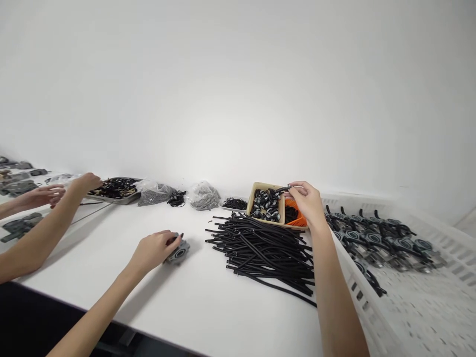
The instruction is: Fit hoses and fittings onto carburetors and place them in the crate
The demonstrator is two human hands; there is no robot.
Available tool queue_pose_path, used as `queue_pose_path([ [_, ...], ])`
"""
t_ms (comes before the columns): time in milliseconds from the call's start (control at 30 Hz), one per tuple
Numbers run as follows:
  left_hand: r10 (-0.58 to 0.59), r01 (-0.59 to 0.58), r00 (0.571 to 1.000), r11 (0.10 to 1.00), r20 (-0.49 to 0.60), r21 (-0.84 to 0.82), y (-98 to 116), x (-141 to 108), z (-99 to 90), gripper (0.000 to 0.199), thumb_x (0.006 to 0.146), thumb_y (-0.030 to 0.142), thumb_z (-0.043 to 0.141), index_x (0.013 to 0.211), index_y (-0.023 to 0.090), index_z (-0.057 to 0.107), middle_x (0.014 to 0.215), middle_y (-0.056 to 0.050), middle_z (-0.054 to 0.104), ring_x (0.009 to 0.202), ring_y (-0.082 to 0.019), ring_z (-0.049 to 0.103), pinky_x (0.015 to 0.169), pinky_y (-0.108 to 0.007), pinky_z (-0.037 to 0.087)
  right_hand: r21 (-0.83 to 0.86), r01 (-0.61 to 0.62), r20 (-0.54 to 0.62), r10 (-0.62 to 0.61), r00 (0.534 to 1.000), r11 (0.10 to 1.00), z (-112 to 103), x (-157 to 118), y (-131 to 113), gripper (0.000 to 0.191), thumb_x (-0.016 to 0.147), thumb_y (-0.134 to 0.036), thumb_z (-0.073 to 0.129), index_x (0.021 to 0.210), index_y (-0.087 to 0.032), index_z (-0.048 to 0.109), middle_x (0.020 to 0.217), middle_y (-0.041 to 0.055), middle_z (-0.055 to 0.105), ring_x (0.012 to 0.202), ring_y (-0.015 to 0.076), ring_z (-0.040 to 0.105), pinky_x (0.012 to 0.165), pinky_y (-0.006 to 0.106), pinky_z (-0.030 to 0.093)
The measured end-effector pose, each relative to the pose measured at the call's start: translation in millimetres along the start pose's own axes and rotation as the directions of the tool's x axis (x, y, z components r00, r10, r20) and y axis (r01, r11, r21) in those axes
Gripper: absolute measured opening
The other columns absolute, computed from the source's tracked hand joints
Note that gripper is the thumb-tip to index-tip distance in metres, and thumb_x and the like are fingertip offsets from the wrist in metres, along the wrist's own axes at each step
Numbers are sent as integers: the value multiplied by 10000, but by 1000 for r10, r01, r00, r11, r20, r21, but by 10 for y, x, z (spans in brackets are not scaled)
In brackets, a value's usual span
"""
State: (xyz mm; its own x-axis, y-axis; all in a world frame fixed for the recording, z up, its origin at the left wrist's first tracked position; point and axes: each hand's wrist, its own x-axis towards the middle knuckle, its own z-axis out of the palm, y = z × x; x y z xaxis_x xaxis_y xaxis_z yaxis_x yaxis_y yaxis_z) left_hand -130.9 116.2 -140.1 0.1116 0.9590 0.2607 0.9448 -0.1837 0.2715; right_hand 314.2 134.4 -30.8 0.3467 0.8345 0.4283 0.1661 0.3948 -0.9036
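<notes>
Four hands (pixel 155 249) across the frame, two filled clear bags (pixel 204 197) near mid-frame, one cream bin (pixel 282 210) and one orange basket (pixel 299 221) right of centre, one white crate (pixel 375 317) at right, dozens of black tubes (pixel 260 248).

Along the pale wall (pixel 230 99), on the white tabletop (pixel 208 302), here's a metal tray (pixel 130 200) of dark pieces, now a clear bag (pixel 152 193) of grey bits, a black tangle (pixel 176 199) beside it, and another clear bag (pixel 203 197), bulging!
</notes>
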Motion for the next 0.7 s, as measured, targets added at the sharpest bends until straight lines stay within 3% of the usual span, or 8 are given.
queue_pose_path([
  [67,17,-17,1000,1000,-19,10,111,-64,35,506,944,607,394,669,231,592,775,-68,686,701,-251,636,589,-330,362,2,14,11,-14,1000,1000,1,1,9,209,742,-311,740,897,-185,677,736,41,734,737,208,767,748,341,638],
  [133,7,-5,993,1000,-118,16,148,-151,115,480,927,640,411,745,228,577,877,-97,683,851,-301,653,645,-350,415,21,30,12,-30,999,999,4,6,20,207,725,-317,748,863,-188,663,713,23,709,702,195,747,717,328,625],
  [233,-63,22,963,987,-262,-157,95,-300,282,587,820,716,545,1110,206,570,1194,-157,642,1123,-384,609,858,-446,510,44,41,17,-42,999,998,16,22,41,234,690,-319,781,841,-195,652,708,9,699,706,192,741,739,333,619],
  [333,-278,175,951,844,-133,-506,34,-416,428,848,730,707,667,1376,213,427,1387,-185,560,1239,-419,588,950,-534,537,76,36,37,-39,999,996,42,45,64,268,677,-341,806,843,-199,652,730,14,713,733,203,752,786,363,631],
  [400,-406,289,913,694,-27,-659,37,-459,478,847,753,666,689,1428,241,406,1442,-187,542,1303,-430,565,984,-557,537,102,31,48,-36,998,994,64,62,81,280,681,-351,812,866,-199,666,782,20,728,754,204,761,821,382,640],
  [467,-452,354,890,613,53,-707,66,-483,492,835,774,640,698,1461,256,418,1463,-199,529,1328,-444,551,1021,-584,520,118,30,54,-37,998,993,82,74,95,296,684,-338,819,917,-197,701,841,25,742,782,206,767,868,407,641],
  [567,-458,403,883,626,104,-667,129,-502,475,901,753,652,722,1511,275,411,1462,-210,513,1324,-478,546,1028,-632,508,127,34,61,-42,997,991,94,73,101,330,703,-316,828,1004,-201,755,901,32,753,857,219,770,952,445,624],
  [700,-453,391,889,677,66,-624,244,-530,428,1001,703,673,760,1545,296,370,1446,-208,519,1293,-484,576,1021,-648,516,152,27,73,-39,997,988,93,44,70,306,733,-293,832,1021,-201,782,945,41,757,881,221,772,998,463,610],
])
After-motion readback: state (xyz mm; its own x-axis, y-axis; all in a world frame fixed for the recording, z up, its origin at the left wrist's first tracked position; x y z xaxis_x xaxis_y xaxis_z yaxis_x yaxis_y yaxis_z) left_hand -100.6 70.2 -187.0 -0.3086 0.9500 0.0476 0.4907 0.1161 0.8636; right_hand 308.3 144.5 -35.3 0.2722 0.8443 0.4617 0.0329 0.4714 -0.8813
